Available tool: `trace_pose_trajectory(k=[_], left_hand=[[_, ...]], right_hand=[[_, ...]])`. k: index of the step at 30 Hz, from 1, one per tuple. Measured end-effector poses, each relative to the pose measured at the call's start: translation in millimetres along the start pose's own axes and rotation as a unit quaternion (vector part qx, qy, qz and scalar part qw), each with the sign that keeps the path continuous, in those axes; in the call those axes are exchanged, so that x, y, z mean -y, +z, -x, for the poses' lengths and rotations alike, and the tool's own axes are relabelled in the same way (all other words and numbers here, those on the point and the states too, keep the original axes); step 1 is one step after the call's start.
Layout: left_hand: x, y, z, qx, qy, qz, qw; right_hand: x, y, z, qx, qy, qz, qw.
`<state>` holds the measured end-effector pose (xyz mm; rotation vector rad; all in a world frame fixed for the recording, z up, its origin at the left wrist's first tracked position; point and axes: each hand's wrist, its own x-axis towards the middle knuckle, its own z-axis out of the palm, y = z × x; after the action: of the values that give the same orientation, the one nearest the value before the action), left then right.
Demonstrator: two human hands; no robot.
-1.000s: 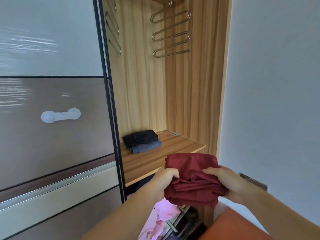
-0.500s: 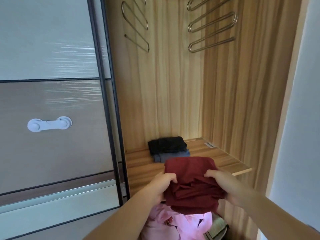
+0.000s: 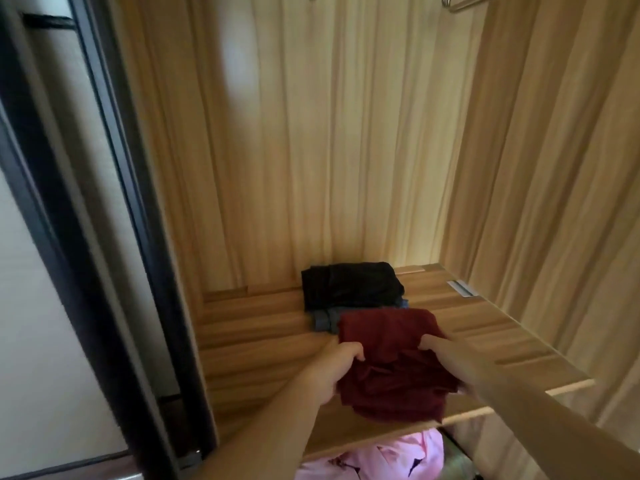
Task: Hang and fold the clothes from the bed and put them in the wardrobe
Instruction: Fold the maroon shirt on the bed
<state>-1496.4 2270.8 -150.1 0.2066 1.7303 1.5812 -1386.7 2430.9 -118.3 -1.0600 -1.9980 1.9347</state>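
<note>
A folded dark red garment (image 3: 391,362) is held over the wooden wardrobe shelf (image 3: 256,348), near its front edge. My left hand (image 3: 332,368) grips its left side with the fingers curled over the top. My right hand (image 3: 457,362) grips its right side the same way. Just behind it on the shelf lies a folded black garment (image 3: 349,284) stacked on a folded blue-grey one (image 3: 323,320). Whether the red garment touches the shelf I cannot tell.
The wardrobe's wooden back and right walls (image 3: 540,168) enclose the shelf. A dark-framed sliding door (image 3: 114,237) stands at the left. A pink garment (image 3: 384,459) lies below the shelf. A metal hanger's end (image 3: 460,1) shows at the top right.
Both hands have carried the red garment forward, from in front of the shelf to over its front part. The view has closed in on the wardrobe interior.
</note>
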Motion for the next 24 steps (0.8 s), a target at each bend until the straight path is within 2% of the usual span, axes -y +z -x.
trace_pose_trajectory(k=[8, 14, 19, 24], left_hand=[[-58, -10, -114, -0.098, 0.034, 0.018, 0.994], [-107, -19, -198, -0.161, 0.076, 0.084, 0.981], [-108, -31, -253, -0.185, 0.1, 0.09, 0.974], [-85, -40, -275, -0.191, 0.076, 0.052, 0.977]], right_hand=[[45, 7, -140, 0.061, -0.067, 0.036, 0.995], [74, 16, -245, 0.037, -0.151, -0.014, 0.988], [78, 27, -302, 0.002, -0.178, -0.033, 0.983], [61, 30, -325, 0.007, -0.182, 0.047, 0.982]])
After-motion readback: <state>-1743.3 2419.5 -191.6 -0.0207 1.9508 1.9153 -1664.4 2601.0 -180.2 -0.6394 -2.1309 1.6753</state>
